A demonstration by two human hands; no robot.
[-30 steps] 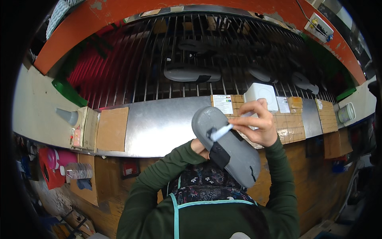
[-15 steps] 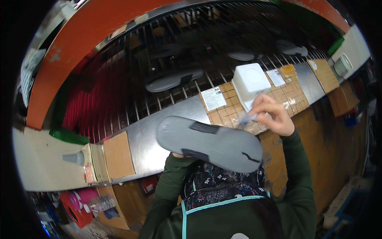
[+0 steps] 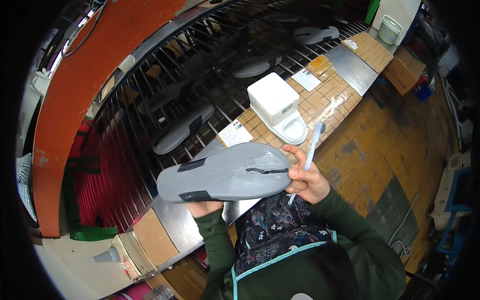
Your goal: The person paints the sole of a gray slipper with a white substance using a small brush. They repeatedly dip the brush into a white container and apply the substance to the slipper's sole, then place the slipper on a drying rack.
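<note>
A long grey sandal sole point(image 3: 220, 175) lies across in front of me, with black patches on its two sides and a black strip running to one end. My left hand point(image 3: 202, 207) grips it from below; most of those fingers are hidden beneath. Between the fingers of my right hand point(image 3: 309, 181) is a white long-handled brush point(image 3: 314, 147), its dark-tipped head pointing up and away. Thumb and fingertips of that hand also meet the sole's right end. Just beyond, a white pot with a small round cup point(image 3: 274, 97) stands on a cardboard-covered ledge.
Beyond the ledge point(image 3: 352, 65), several grey soles point(image 3: 182, 131) lie on a rack of metal rods point(image 3: 200, 70). An orange frame point(image 3: 75, 115) arches over its left side. A tub point(image 3: 389, 31) stands at far right, above a cardboard box point(image 3: 404, 72).
My view has turned. The right hand has come from beside the white pot to the sole's right end, with the brush now upright. The sole has shifted left and levelled.
</note>
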